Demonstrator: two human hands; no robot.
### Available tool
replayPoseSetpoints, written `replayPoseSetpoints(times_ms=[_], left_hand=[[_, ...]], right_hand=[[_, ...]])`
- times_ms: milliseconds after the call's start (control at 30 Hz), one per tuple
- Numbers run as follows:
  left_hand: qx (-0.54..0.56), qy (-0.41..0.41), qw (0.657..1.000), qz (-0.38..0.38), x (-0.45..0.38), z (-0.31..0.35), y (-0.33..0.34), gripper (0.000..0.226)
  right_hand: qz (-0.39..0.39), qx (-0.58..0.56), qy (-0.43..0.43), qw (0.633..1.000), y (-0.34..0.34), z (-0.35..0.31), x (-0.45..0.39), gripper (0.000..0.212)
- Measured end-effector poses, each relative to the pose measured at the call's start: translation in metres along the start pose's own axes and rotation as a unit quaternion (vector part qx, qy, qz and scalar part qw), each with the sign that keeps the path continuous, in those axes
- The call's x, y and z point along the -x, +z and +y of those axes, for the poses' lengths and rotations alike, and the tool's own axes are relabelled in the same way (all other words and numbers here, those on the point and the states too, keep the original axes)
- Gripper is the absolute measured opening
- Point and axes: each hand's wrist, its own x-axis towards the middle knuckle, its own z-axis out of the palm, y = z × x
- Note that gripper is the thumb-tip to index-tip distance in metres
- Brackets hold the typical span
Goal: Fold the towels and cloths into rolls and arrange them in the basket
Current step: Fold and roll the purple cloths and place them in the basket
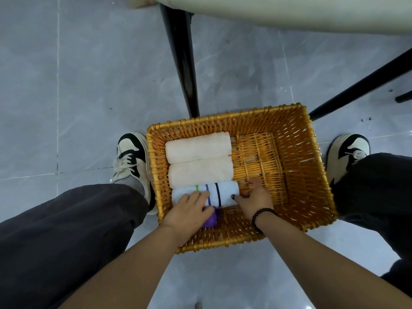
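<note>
Grey floor tiles run under everything, with a black table leg (181, 61) rising behind the wicker basket (321, 175) that sits between our two shoes.

Along the basket's left side lie two cream rolls (198, 159), touching each other, and just nearer to us a white roll with coloured stripes (225, 192) touching the second cream one.

Our left hand (189, 210) rests flat, fingers together, on the striped roll's left part and covers most of a purple cloth (210, 219) tucked just behind it. We cannot tell whether that cloth is rolled.

Our right hand (254, 201), with a bead bracelet (263, 214) at the wrist, is spread against the striped roll's right end.

We judge the step to be seating this roll: press it snug against the cream rolls, ends aligned, and keep its loose edge down so it won't unroll.

No brand, label or writing is legible anywhere.
</note>
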Motion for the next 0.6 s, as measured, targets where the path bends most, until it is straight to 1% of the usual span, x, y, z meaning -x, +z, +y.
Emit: replayPoseSetpoints(times_ms=[67, 133, 167, 233, 333, 400, 467, 500, 533, 600], left_hand=[[-0.006, 0.070, 0.998, 0.003, -0.001, 0.000, -0.002, 0.067], [0.007, 0.094, 0.995, -0.010, -0.005, -0.001, 0.001, 0.071], [0.021, 0.098, 0.995, -0.023, -0.007, -0.002, 0.003, 0.071], [0.029, 0.104, 0.993, -0.048, -0.011, -0.004, 0.002, 0.068], [0.024, 0.098, 0.992, -0.076, -0.016, 0.000, -0.003, 0.058], [0.015, 0.095, 0.992, -0.076, -0.015, 0.002, -0.002, 0.060], [0.015, 0.101, 0.993, -0.050, -0.010, 0.002, 0.006, 0.067], [0.015, 0.107, 0.993, -0.042, -0.007, 0.000, 0.008, 0.069], [0.011, 0.112, 0.993, -0.044, -0.006, -0.001, 0.008, 0.069], [0.003, 0.116, 0.991, -0.059, -0.008, -0.004, 0.007, 0.066]], right_hand=[[-0.045, -0.015, -0.015, 0.999, -0.003, 0.004, -0.002, 0.061], [-0.106, -0.064, -0.024, 0.992, 0.003, 0.004, -0.002, 0.059], [-0.121, -0.095, -0.018, 0.988, 0.007, 0.004, -0.003, 0.057], [-0.120, -0.136, 0.001, 0.983, 0.012, 0.000, -0.005, 0.051], [-0.118, -0.127, 0.000, 0.985, 0.016, -0.003, -0.008, 0.043], [-0.090, -0.085, -0.015, 0.992, 0.014, -0.005, -0.010, 0.044], [-0.041, -0.029, -0.035, 0.998, 0.011, -0.006, -0.010, 0.042], [-0.029, -0.017, -0.045, 0.998, 0.010, -0.005, -0.011, 0.039], [-0.034, -0.013, -0.053, 0.998, 0.009, -0.003, -0.011, 0.036], [-0.078, -0.012, -0.056, 0.995, 0.008, 0.001, -0.011, 0.035]])
